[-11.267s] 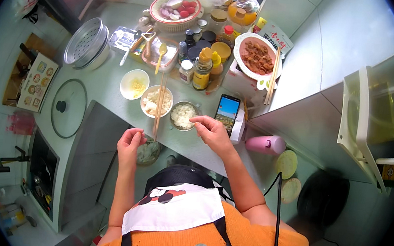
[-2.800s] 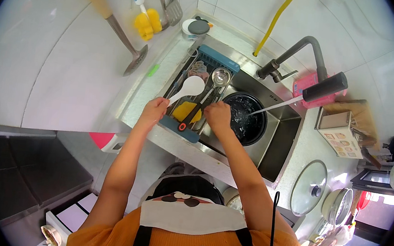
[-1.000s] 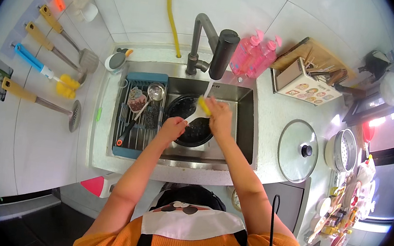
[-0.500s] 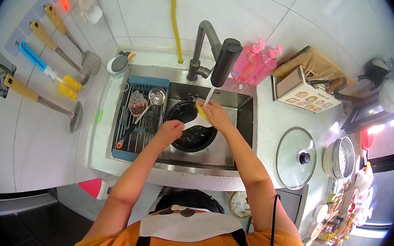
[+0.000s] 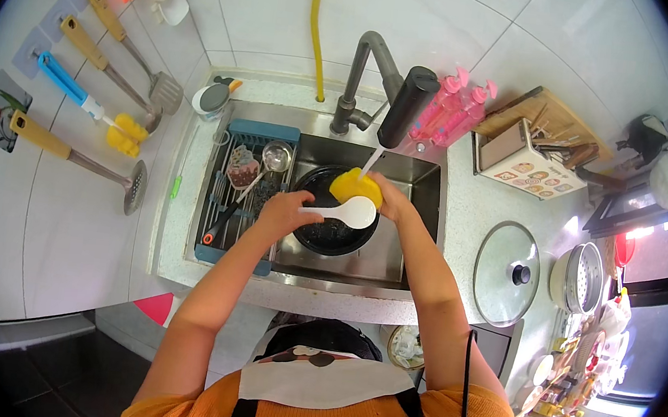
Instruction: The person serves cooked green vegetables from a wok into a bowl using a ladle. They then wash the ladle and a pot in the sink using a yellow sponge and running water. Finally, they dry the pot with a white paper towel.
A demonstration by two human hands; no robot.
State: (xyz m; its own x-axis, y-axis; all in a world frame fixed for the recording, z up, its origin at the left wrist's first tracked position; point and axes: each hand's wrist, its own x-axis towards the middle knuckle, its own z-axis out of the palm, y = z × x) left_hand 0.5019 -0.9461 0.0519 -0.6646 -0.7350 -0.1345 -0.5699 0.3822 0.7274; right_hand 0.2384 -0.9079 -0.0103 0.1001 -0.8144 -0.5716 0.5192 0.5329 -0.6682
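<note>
My left hand (image 5: 286, 213) is closed round the handle of a white rice paddle (image 5: 356, 212), its broad end pointing right. A yellow sponge (image 5: 355, 186) is gripped in my right hand (image 5: 391, 197), just above the paddle. Water runs from the dark faucet (image 5: 408, 106) down onto the sponge. Both things are held over a round black pot (image 5: 322, 241), which stands in the steel sink (image 5: 389, 269); its inside is wet and partly hidden by my hands.
A blue-edged drying rack (image 5: 264, 129) with a ladle (image 5: 276, 156) fills the sink's left side. Two pink pump bottles (image 5: 464, 116) stand behind, beside a knife block (image 5: 535, 166). A glass lid (image 5: 505, 277) lies on the right counter. Utensils hang on the left wall.
The sponge has come off the paddle and now sits above it under the water. The paddle's broad end has turned into full view. The whole view has shifted slightly.
</note>
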